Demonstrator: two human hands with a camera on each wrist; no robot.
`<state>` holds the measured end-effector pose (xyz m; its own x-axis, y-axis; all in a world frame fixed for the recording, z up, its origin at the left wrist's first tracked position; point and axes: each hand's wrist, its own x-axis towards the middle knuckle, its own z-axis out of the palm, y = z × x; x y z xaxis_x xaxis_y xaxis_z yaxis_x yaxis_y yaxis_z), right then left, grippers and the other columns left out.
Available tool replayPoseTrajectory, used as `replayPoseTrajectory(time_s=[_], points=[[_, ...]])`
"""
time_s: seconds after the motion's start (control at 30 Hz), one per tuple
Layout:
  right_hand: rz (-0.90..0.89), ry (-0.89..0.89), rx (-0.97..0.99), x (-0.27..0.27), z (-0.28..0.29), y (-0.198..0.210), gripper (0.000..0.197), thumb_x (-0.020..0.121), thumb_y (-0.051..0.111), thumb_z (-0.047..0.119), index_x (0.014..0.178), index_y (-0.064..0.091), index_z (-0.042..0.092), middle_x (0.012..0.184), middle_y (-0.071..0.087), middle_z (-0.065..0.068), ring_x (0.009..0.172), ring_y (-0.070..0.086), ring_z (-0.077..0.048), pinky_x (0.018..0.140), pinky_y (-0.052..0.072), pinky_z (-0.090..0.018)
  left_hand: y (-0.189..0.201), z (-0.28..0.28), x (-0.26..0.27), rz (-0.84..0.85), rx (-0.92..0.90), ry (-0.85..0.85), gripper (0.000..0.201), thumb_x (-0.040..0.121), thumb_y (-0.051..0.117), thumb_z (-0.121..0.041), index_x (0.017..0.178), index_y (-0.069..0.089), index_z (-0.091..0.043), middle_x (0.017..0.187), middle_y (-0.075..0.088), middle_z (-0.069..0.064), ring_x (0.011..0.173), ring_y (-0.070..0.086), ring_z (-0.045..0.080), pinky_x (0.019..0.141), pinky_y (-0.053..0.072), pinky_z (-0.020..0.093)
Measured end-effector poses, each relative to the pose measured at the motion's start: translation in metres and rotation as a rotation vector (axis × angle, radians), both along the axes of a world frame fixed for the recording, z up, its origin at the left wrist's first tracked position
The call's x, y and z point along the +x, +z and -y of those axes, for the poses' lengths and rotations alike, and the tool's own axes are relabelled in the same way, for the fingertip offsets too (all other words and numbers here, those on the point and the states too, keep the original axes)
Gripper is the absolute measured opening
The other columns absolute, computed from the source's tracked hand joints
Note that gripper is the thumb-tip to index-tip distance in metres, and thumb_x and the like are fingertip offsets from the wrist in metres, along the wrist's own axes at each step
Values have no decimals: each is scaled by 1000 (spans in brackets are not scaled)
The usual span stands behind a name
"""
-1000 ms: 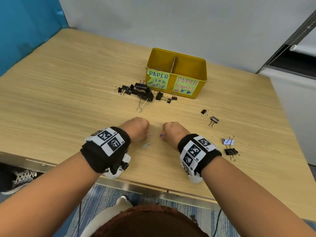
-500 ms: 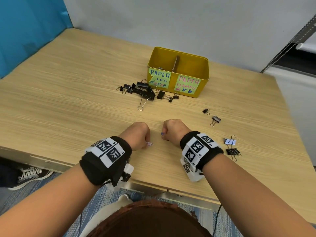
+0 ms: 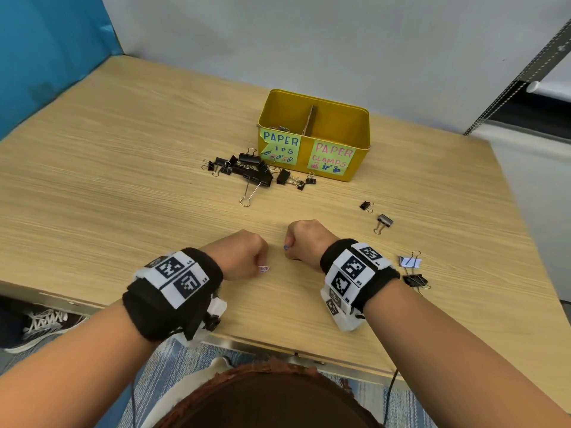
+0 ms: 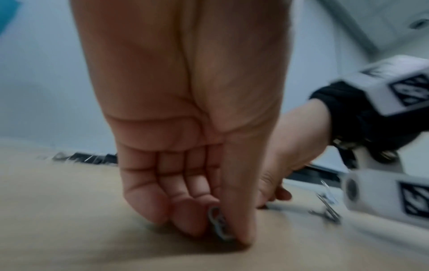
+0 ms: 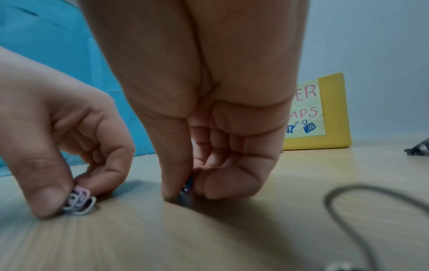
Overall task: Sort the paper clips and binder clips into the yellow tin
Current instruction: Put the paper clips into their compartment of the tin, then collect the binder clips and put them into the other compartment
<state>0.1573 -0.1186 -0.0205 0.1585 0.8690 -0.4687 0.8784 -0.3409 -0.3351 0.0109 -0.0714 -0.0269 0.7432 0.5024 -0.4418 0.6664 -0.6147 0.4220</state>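
Yellow tin (image 3: 358, 131) sits at far centre of the wooden table (image 3: 123, 186), open top, split by a cardboard divider (image 3: 310, 118); left compartment labelled PAPER ..IPS has a few paper clips visible at its near edge, right compartment labelled PAPER CLAMPS, contents can't tell. Left hand (image 3: 239, 257) knuckles up near the front edge, fingertips down on the table, thumb and forefinger pinching a small bunch of paper clips (image 5: 78, 200), pink and white, touching the tabletop. Right hand (image 3: 306, 240) just beside it, same pose, thumb and curled fingers closed tight on a blue paper clip (image 5: 188, 184), tip at the table surface. Both wrists wear black bands with printed square markers. Pile of black binder clips (image 3: 250, 169) lies right in front of the tin's left label, one with long wire handles (image 3: 251, 193) sticking toward the person. Two loose binder clips (image 3: 384, 220) to the right of the right hand, well apart from the tin. A white binder clip (image 3: 409, 261) and a black one (image 3: 415, 280) near the right wrist. A shoe (image 3: 40, 324) on the floor at left below the table edge. Left wrist view blurry.
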Motion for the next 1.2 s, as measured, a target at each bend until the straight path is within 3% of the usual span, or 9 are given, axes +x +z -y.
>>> replayPoseTrajectory(time_s=[0.1, 0.3, 0.5, 0.57, 0.7, 0.83, 0.9, 1.03, 1.2], points=[[-25, -2, 23, 11, -11, 14, 23, 90, 58, 15, 109, 66, 6, 107, 65, -7, 93, 58, -19, 80, 44, -26, 8, -19, 5, 37, -100, 53, 6, 82, 66, -18, 81, 60, -20, 73, 52, -12, 80, 52, 12, 60, 36, 17], [-314, -252, 330, 43, -61, 65, 16, 87, 64, 14, 99, 66, 4, 65, 56, 3, 52, 51, -9, 51, 49, -19, 52, -86, 27, 306, -173, 239, 13, 80, 68, -11, 74, 59, -19, 70, 59, -3, 63, 53, 10, 60, 43, 22], [-354, -431, 676, 62, -132, 106, 15, 81, 70, 10, 77, 57, 17, 55, 54, 2, 34, 49, -3, 38, 43, -15, 106, -148, 74, 619, 101, 441, 9, 74, 73, -7, 80, 67, -9, 62, 59, -4, 60, 56, 10, 61, 44, 19], [-298, -443, 697, 65, -149, 104, 14, 81, 70, 11, 76, 58, 15, 58, 56, 1, 43, 54, -11, 42, 48, -17, 107, -159, 86, 629, 188, 470, 9, 74, 74, -8, 82, 70, -5, 66, 64, 1, 65, 59, 15, 67, 48, 24], [-205, -438, 634, 68, -173, 91, 11, 86, 63, 11, 91, 72, 6, 87, 70, -10, 76, 60, -20, 85, 57, -38, 94, -173, 99, 567, 269, 475, 13, 78, 71, -15, 86, 74, -4, 88, 72, 14, 75, 60, 18, 74, 46, 25], [-103, -320, 519, 68, -167, 85, 26, 90, 58, 12, 114, 68, 12, 114, 68, -7, 104, 61, -19, 102, 45, -29, 82, -173, 101, 515, 233, 434, 28, 87, 60, -26, 104, 71, -6, 112, 68, 14, 102, 61, 24, 90, 45, 31], [-45, -279, 570, 66, -157, 84, 30, 90, 57, 11, 119, 64, 15, 128, 61, -6, 120, 55, -20, 105, 40, -29, 78, -171, 94, 523, 255, 445, 30, 89, 57, -26, 108, 68, -6, 120, 64, 13, 110, 58, 25, 93, 43, 32], [-25, -149, 710, 49, -129, 80, 20, 90, 55, 11, 107, 65, 13, 112, 58, -7, 101, 57, -19, 93, 48, -30, 57, -169, 64, 560, 314, 596, 32, 84, 56, -5, 112, 63, -16, 122, 54, 11, 112, 53, 26, 98, 42, 33], [63, 183, 362, 19, -115, 58, 30, 89, 59, 21, 119, 61, 17, 116, 52, -7, 109, 53, -22, 94, 48, -34, 27, -167, 21, 160, 228, 570, 68, 77, 49, 10, 134, 41, -27, 140, 33, 14, 130, 29, 33, 108, 34, 47]])
